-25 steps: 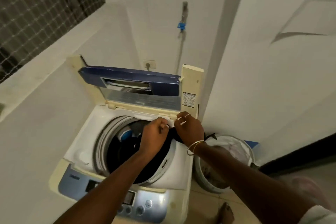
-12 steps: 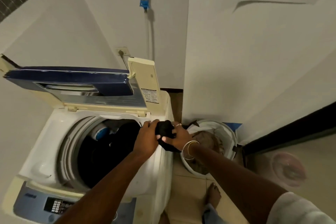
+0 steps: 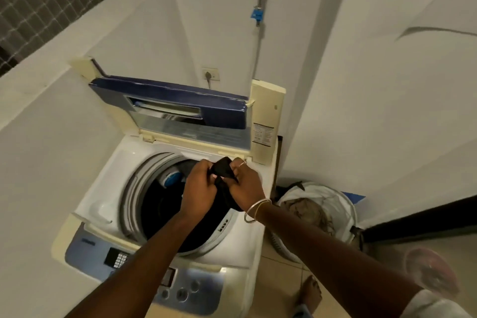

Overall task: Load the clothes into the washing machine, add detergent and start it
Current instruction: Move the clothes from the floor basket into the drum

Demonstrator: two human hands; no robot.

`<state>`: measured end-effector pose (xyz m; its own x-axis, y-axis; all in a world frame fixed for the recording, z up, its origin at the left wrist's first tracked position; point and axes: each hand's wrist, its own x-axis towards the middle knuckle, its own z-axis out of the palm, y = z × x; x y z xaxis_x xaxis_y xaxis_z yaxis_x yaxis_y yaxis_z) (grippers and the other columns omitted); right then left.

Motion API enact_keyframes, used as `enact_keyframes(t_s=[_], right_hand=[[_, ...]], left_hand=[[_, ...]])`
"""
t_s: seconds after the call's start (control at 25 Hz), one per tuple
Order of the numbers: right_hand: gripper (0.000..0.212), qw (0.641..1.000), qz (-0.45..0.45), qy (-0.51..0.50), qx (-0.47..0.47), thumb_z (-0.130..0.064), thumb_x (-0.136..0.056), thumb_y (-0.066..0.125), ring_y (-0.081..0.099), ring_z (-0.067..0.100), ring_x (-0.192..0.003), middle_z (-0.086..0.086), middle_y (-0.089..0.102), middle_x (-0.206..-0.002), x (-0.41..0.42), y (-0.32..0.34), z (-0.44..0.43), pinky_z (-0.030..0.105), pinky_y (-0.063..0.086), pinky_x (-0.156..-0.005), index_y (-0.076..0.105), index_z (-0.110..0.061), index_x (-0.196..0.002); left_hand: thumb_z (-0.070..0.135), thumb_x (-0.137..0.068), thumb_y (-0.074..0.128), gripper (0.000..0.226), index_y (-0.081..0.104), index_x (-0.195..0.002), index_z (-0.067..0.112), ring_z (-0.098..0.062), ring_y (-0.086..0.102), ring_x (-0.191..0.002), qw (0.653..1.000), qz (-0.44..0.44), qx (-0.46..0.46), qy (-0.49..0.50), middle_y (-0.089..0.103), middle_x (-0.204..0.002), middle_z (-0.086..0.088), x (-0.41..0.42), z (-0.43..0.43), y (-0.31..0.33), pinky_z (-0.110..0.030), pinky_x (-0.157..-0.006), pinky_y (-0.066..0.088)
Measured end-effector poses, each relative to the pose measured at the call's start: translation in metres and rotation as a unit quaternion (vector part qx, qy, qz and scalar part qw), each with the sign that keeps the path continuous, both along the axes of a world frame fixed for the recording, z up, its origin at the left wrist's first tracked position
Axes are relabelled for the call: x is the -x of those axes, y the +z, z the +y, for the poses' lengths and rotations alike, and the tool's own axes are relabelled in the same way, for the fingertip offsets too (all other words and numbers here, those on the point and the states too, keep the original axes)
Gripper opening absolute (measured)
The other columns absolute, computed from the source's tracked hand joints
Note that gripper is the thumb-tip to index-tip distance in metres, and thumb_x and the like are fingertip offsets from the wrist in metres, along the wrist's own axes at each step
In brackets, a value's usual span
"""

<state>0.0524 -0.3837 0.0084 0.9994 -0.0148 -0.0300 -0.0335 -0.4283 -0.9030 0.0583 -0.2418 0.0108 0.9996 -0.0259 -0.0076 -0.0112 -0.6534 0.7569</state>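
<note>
Along the front edge of the washing machine (image 3: 108, 188), nearest the person, lies its blue control panel (image 3: 180, 289) with round buttons and a small keypad. A bare foot (image 3: 311, 294) stands on the tiled floor just off the machine's front right corner. Behind the panel the machine's drum (image 3: 165, 214) is uncovered and holds dark clothes, with a blue-and-white piece (image 3: 171, 178) showing at its back rim. Over the back right part of the drum the two hands meet. The left hand (image 3: 198, 193) and the right hand (image 3: 245, 186), which wears a bangle (image 3: 254, 210) at the wrist and a ring, each have fingers curled tight round a black garment (image 3: 224, 170). Its top sticks up above the fingers and its lower end hangs toward the drum. On the floor just right of the machine stands a white laundry basket (image 3: 343, 204) with crumpled light cloth inside. At the machine's back the blue lid (image 3: 167, 100) stands raised. On the wall behind the machine sit a socket (image 3: 211, 75) with a plug and, higher, a tap (image 3: 258, 14) with a blue fitting.
</note>
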Motion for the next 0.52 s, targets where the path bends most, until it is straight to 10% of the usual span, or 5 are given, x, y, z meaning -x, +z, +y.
enact_keyframes(t_s=[0.2, 0.36, 0.52], right_hand=[[0.02, 0.997, 0.039, -0.004, -0.069, -0.003, -0.086, 0.061, 0.054, 0.005, -0.075, -0.009, 0.055, -0.08, -0.027, 0.0, 0.094, 0.019, 0.045, -0.078, 0.056, -0.015, -0.102], [0.077, 0.972, 0.224, 0.033, -0.069, -0.012, -0.087, 0.069, 0.056, 0.03, -0.125, 0.012, 0.052, -0.141, -0.03, -0.036, 0.129, 0.036, 0.044, -0.106, 0.028, -0.017, -0.152], [0.078, 0.971, 0.237, 0.031, -0.005, -0.021, -0.087, 0.071, 0.053, 0.029, -0.129, 0.011, 0.049, -0.147, -0.02, -0.054, 0.115, 0.037, 0.044, -0.107, 0.029, -0.018, -0.153]], left_hand=[[0.005, -0.086, 0.061, 0.019, 0.063, -0.099, 0.02, -0.019, 0.065, -0.085, 0.996, -0.028, -0.018, 0.082, 0.07, -0.09, 0.001, -0.013, 0.086, 0.023, -0.036, -0.075, 0.051], [-0.001, -0.088, 0.06, 0.056, 0.052, -0.141, 0.014, -0.025, 0.059, -0.124, 0.991, 0.097, -0.033, 0.089, 0.062, -0.134, -0.007, -0.01, 0.127, 0.01, -0.018, -0.093, 0.034], [0.01, -0.092, 0.063, 0.037, 0.061, -0.128, 0.01, -0.026, 0.064, -0.111, 0.994, 0.061, -0.049, 0.072, 0.067, -0.121, -0.009, 0.001, 0.124, -0.008, -0.02, -0.085, 0.039]])
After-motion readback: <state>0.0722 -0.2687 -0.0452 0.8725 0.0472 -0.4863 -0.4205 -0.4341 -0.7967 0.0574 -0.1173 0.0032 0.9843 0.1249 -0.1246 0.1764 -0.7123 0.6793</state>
